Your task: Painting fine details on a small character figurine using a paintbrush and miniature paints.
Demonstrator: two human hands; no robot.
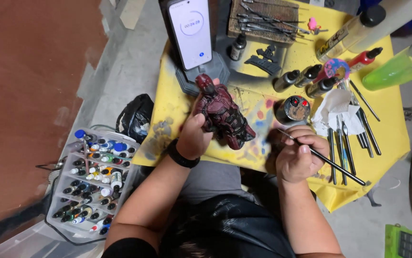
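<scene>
Left hand point(194, 138) clamped on the figurine point(224, 114), holding it tilted above the yellow table point(387, 124), centre-left. Right hand point(299, 155) closed on a thin paintbrush point(327, 160), tip pointing left toward the figurine, not touching it. Figurine looks mostly coated: dark red body with black shading, so base coat seems done and detail work is probably left. Paint pot point(295, 109) with red dabs sits just far of the right hand. Spare brushes point(347, 143) right, bottle rack point(93, 181) far left, phone point(191, 31) at the far edge.
</scene>
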